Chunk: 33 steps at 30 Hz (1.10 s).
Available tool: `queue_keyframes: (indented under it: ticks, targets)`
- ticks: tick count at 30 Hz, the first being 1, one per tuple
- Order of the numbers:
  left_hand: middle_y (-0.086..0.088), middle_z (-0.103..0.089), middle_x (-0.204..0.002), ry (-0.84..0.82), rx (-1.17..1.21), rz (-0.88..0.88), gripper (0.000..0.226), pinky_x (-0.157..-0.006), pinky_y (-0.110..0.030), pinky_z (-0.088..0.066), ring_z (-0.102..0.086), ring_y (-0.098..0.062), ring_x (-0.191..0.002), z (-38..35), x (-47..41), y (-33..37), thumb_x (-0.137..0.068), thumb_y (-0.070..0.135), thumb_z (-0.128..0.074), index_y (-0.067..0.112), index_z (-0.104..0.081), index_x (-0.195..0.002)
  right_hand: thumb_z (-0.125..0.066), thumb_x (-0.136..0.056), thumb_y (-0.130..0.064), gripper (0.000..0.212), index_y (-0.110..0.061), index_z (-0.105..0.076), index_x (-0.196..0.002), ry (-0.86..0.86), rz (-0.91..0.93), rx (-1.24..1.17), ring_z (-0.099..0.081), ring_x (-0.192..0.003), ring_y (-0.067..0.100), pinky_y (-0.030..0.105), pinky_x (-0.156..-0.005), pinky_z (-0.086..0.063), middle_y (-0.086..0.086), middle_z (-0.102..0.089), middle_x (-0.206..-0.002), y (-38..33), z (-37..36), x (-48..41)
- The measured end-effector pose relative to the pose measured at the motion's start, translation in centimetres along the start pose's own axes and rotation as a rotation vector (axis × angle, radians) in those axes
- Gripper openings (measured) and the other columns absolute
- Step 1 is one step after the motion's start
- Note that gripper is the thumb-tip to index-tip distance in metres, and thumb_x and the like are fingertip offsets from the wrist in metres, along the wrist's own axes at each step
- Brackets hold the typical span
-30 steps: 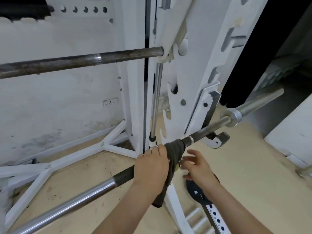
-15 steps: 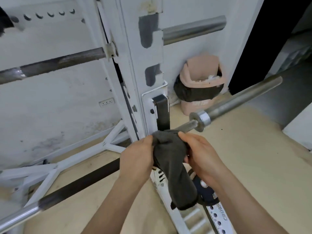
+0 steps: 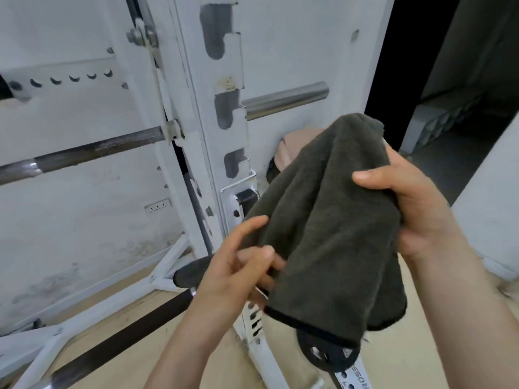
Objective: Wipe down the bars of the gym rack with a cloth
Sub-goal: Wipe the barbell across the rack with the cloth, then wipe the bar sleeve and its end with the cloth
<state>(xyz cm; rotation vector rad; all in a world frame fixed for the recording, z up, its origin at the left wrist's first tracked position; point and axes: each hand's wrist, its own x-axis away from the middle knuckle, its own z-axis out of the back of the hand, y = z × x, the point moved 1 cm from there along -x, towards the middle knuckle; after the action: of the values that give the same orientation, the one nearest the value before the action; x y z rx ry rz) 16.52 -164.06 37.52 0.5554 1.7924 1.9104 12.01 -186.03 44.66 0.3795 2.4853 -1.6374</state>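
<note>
At far left, a dull, rust-flecked upper bar (image 3: 92, 153) parked in its bracket on the white rack upright (image 3: 207, 153), beyond the reach of both hands. Below it, the dark knurled stretch of the lower barbell (image 3: 118, 332), slanting up toward the upright and touched by nothing. Next, the left hand (image 3: 236, 276), held up in front of the upright with the index finger laid straight on the fabric and the remaining fingers apparently pinching a lower fold, though hard to confirm through motion blur; a loose corner poking out to its left. Centre right, the dark grey terry cloth (image 3: 331, 226), held off the steel and hanging in midair between both hands, well apart from every bar, most likely being opened out and refolded to bring a fresh face forward before more wiping. Behind its top edge, a chrome barbell sleeve (image 3: 283, 101) jutting from the upright, and a pinkish container (image 3: 295, 141) mostly hidden. Under the hanging hem, a black weight plate (image 3: 328, 357) low beside the rack's base. Farthest right, the right hand (image 3: 421, 214), clamped round the bunched upper part, thumb across the front and fingers behind, carrying the weight and freeing the left for sorting the folds.
</note>
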Motion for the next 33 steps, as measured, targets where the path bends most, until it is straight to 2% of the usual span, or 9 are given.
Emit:
queue_keyframes:
  ticks: [4, 9, 13, 18, 21, 23, 28, 31, 33]
  targets:
    - [0.016, -0.061, -0.077, 0.088, -0.896, -0.071, 0.098, -0.072, -0.031, -0.054, -0.064, -0.006, -0.074, -2.2, 0.6, -2.7, -0.086, 0.038, -0.066, 0.069, 0.015, -0.132, -0.038, -0.064, 0.003, 0.043, -0.008, -0.062, -0.099, -0.012, 0.051, 0.069, -0.067, -0.075, 0.022, 0.033, -0.067, -0.057, 0.007, -0.068, -0.082, -2.8, -0.2, 2.7]
    - [0.013, -0.069, -0.086, 0.276, -0.290, -0.045, 0.058, -0.083, -0.042, -0.055, -0.067, -0.004, -0.085, -2.8, -0.6, -4.2, -0.084, 0.030, -0.071, 0.054, -0.035, -0.122, -0.045, -0.053, -0.001, 0.051, -0.012, -0.075, -0.093, 0.019, 0.086, -0.019, -0.070, -0.085, 0.024, 0.034, -0.077, -0.057, 0.010, -0.072, -0.088, -3.8, 2.9, 6.9]
    - [0.009, -0.065, -0.124, 0.095, 0.269, 0.014, 0.065, -0.099, -0.047, -0.049, -0.060, -0.011, -0.117, -4.5, -1.3, -3.0, -0.090, 0.014, -0.067, 0.053, -0.039, -0.134, -0.014, -0.090, 0.007, 0.051, 0.021, -0.026, -0.137, 0.215, 0.046, -0.267, -0.030, -0.130, 0.057, 0.057, -0.114, -0.013, 0.047, -0.033, -0.136, -3.0, 7.0, 9.8]
    - [0.014, -0.040, -0.150, -0.017, 0.252, -0.261, 0.089, -0.111, -0.047, -0.036, -0.040, -0.010, -0.137, -8.9, -5.1, 0.5, -0.084, 0.018, -0.068, 0.051, -0.013, -0.146, -0.026, -0.094, 0.011, 0.044, 0.021, -0.025, -0.137, 0.118, 0.000, -0.428, -0.031, -0.128, 0.058, 0.061, -0.111, -0.016, 0.046, -0.033, -0.136, -0.8, 11.6, 9.1]
    - [0.024, -0.038, -0.143, 0.117, 0.127, -0.354, 0.086, -0.096, -0.011, -0.042, -0.041, 0.016, -0.124, -10.7, -9.4, 3.4, -0.092, 0.006, -0.061, 0.043, -0.007, -0.149, -0.030, -0.098, 0.004, 0.042, 0.015, -0.031, -0.138, 0.166, -0.062, -0.405, -0.036, -0.129, 0.053, 0.057, -0.112, -0.019, 0.041, -0.038, -0.137, -0.3, 14.8, 6.7]
    - [0.034, -0.037, -0.131, 0.231, -0.067, -0.399, 0.083, -0.089, -0.008, -0.043, -0.042, 0.024, -0.113, -11.0, -13.3, 4.7, -0.094, 0.010, -0.058, 0.050, -0.007, -0.146, -0.046, -0.094, -0.006, 0.040, 0.005, -0.049, -0.133, 0.002, -0.199, -0.427, -0.050, -0.123, 0.044, 0.052, -0.108, -0.035, 0.033, -0.052, -0.130, 0.6, 16.4, 3.9]
    - [-0.006, -0.041, -0.147, 0.226, -0.891, -0.122, 0.069, -0.107, -0.043, -0.039, -0.044, -0.031, -0.129, -10.3, -23.3, 1.5, -0.092, 0.028, -0.053, 0.030, -0.019, -0.152, -0.059, -0.091, -0.013, 0.026, -0.012, -0.066, -0.116, 0.154, -0.462, 0.460, -0.068, -0.102, 0.023, 0.036, -0.091, -0.053, 0.009, -0.070, -0.113, 4.7, 20.0, -2.4]
    - [-0.003, -0.047, -0.144, 0.048, -1.003, 0.246, 0.067, -0.098, -0.030, -0.042, -0.050, -0.025, -0.124, -9.7, -22.8, -2.8, -0.090, 0.042, -0.058, 0.021, -0.031, -0.148, -0.062, -0.084, -0.053, 0.050, -0.019, -0.052, -0.120, 0.082, -0.590, 1.477, -0.057, -0.108, 0.021, 0.037, -0.085, -0.050, 0.000, -0.056, -0.121, 6.1, 22.0, -4.3]
    - [-0.002, -0.052, -0.138, -0.057, -1.069, 0.371, 0.072, -0.092, -0.033, -0.046, -0.054, -0.020, -0.115, -9.3, -21.4, -5.0, -0.084, 0.053, -0.062, 0.019, -0.038, -0.143, -0.066, -0.077, -0.059, 0.072, -0.020, -0.040, -0.132, 0.071, -0.375, 1.760, -0.044, -0.124, 0.024, 0.043, -0.094, -0.045, 0.002, -0.043, -0.135, 6.2, 22.4, -4.9]
